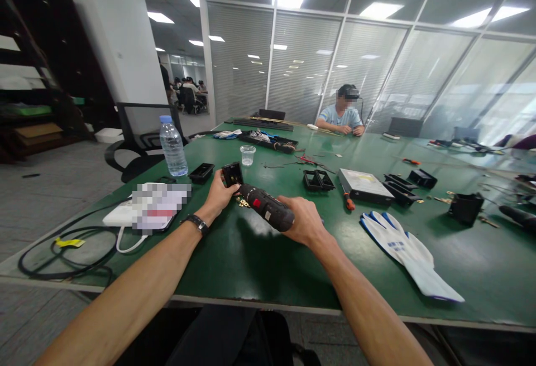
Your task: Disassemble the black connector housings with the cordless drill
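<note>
My left hand (219, 194) is closed around a small black plastic box (233, 174), tilted up off the green table. In my right hand (305, 221) is a black cordless drill (268, 207) with a red mark on its side, its front end pointing at the box. Whether the drill's tip touches the box I cannot tell. Small brass-coloured pieces (243, 202) show just below the box. Left of my left hand lies another black plastic box (201, 173). A double black box (319, 180) stands beyond my right hand.
A water bottle (173, 147), a clear cup (247, 155) and a phone with a white charger (121, 210) are on the left. To the right lie a white glove (408, 254), a silver drive (365, 185) and an orange-handled tool (349, 201). A co-worker (341, 112) sits across the table.
</note>
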`<state>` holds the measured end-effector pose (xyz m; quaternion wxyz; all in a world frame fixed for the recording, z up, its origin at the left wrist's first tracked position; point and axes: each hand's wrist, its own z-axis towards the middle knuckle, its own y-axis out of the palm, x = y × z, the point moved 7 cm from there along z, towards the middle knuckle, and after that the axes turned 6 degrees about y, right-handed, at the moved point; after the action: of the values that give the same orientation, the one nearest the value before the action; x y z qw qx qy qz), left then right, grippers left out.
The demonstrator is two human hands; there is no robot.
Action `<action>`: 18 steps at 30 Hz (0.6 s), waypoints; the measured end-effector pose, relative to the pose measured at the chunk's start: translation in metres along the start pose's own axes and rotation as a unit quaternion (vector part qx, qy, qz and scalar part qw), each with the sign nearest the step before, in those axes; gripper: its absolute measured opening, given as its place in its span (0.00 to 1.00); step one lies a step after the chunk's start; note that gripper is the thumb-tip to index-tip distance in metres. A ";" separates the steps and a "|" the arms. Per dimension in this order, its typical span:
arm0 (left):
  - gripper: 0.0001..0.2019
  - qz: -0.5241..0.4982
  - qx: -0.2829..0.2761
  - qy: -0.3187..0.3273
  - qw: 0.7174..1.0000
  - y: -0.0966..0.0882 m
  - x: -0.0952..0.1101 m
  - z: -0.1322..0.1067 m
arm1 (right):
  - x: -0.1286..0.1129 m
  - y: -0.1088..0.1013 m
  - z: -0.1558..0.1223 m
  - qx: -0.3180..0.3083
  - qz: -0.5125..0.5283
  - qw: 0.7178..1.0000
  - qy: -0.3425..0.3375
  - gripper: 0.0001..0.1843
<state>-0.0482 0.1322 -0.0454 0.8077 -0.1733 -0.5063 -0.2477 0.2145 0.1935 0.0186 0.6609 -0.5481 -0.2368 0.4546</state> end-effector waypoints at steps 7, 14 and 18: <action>0.33 -0.044 -0.016 -0.008 0.999 0.003 -0.008 0.003 | -0.002 -0.001 -0.001 -0.002 0.010 1.000 -0.001 0.13; 0.34 -0.042 -0.017 -0.007 0.999 0.001 -0.014 0.005 | -0.001 -0.001 -0.001 -0.007 0.017 1.000 0.002 0.14; 0.32 -0.035 -0.017 0.001 0.999 0.000 -0.018 0.008 | -0.002 -0.002 0.000 -0.012 0.009 1.000 0.003 0.16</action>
<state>-0.0601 0.1407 -0.0582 0.7961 -0.1689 -0.5066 -0.2846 0.2148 0.1916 0.0209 0.6510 -0.5597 -0.2355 0.4555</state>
